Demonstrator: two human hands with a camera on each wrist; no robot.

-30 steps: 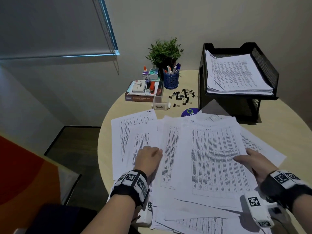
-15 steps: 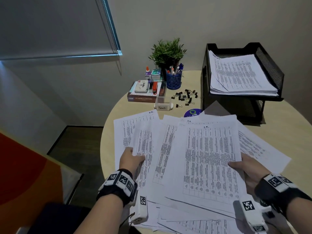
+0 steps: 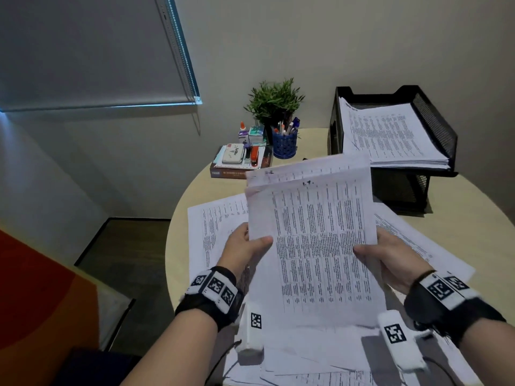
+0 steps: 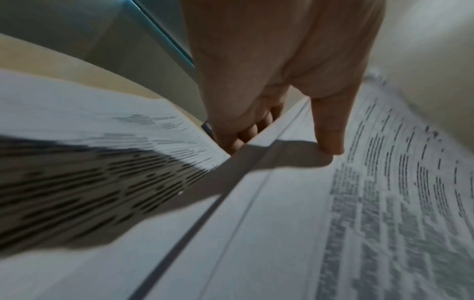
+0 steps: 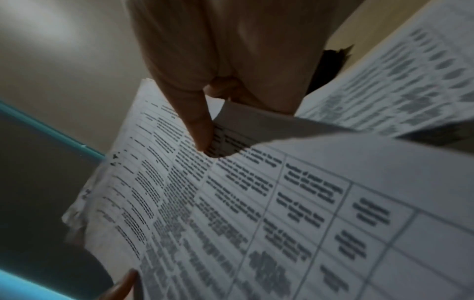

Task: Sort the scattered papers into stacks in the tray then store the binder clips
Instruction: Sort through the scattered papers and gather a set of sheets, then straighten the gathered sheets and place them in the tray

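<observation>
Sheaf (image 3: pixel 315 246) lifted off table (upright), both hands (image 3: pixel 245 246) gripping

The printing on the held papers (image 3: pixel 315 246) is too blurred to read.

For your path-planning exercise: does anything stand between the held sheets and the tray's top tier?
Nothing visible does. Both hands lift the held sheets above the table, and the tray lies beyond them, its top tier open above the stack already inside.

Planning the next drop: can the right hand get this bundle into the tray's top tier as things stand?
Probably yes. The right hand and left hand grip the bundle of papers lifted off the table; the tray, open on top, holds one stack, with nothing seen between.
</observation>
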